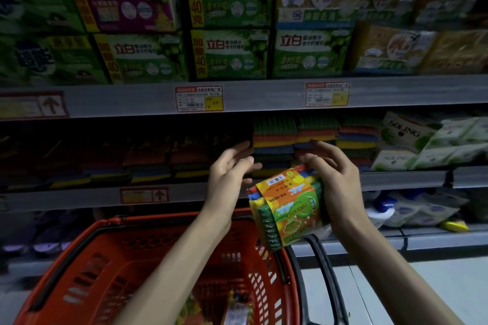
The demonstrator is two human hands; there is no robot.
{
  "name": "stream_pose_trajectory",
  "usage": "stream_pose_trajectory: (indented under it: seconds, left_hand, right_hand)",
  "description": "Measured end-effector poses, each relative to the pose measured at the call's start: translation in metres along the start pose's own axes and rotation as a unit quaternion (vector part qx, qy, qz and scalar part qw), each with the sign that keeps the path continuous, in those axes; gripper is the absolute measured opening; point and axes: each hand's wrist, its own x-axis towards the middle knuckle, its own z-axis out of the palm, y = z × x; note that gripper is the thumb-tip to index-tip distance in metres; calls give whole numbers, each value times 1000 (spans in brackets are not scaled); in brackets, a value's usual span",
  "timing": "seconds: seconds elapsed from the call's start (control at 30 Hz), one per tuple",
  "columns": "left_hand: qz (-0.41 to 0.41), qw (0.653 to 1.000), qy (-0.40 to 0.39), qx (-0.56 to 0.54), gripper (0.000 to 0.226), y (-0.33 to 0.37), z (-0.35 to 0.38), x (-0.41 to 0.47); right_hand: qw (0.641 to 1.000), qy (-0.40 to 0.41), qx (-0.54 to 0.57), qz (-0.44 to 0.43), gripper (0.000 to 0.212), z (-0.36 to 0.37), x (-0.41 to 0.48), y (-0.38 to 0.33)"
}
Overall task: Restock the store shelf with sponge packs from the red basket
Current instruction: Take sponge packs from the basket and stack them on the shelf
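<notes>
Low on the left sat the red basket, with loose packs lying at its bottom (too dim to make out well). Above its far rim the left hand hung with fingers spread and slack, holding nothing, just beside the sponge pack. The right hand gripped that pack from the other side, tilted, in front of the grey shelf edge. Behind the fingertips stood stacked sponges on the shelf; further right lay white Soling packs.
</notes>
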Motion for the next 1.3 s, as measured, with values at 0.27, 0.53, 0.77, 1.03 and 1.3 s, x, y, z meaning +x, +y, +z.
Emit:
stream_pose_trajectory:
  seconds: [0.27,0.53,0.77,1.03,1.3]
  left_hand:
    - [3,1000,2,8,20,-1,1,-3]
    - [0,1000,-4,20,18,-3,4,-9]
    - [-1,999,-21,33,18,-4,-3,-15]
    - [-52,987,-138,60,55,-9,-37,-55]
    - [-71,979,-161,101,95,-11,-72,-69]
  right_hand:
    - [1000,-18,1,12,15,0,-9,-1]
    - [1000,-17,-7,18,14,-4,-17,-6]
    - [999,-21,-6,24,13,-6,-21,-6]
    - [998,10,-12,56,14,4,-23,-2]
    - [963,-98,85,238,44,22,-48,-7]
